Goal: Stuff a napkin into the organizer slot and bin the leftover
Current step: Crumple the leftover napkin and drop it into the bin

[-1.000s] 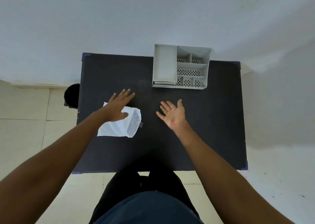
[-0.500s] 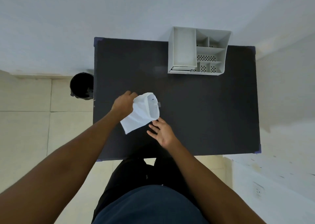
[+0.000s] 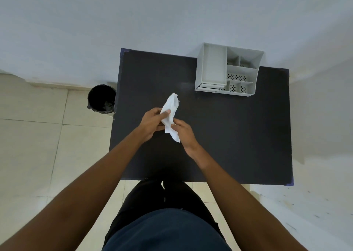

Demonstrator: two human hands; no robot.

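A white napkin packet point(image 3: 170, 110) is held up above the middle of the black table point(image 3: 238, 136). My left hand point(image 3: 151, 121) grips its left side with the thumb across it. My right hand point(image 3: 183, 132) pinches its lower end. The packet points away from me toward the grey organizer point(image 3: 229, 73), which stands at the table's far edge with one long slot on the left and several small compartments on the right. A black bin point(image 3: 101, 98) stands on the floor beside the table's far left corner.
A pale wall runs behind the table. Tiled floor lies to the left and a white surface to the right. My legs stand at the table's near edge.
The packet lay flat on the table under my left hand. It has since been lifted, and both hands have closed on it near the table's middle.
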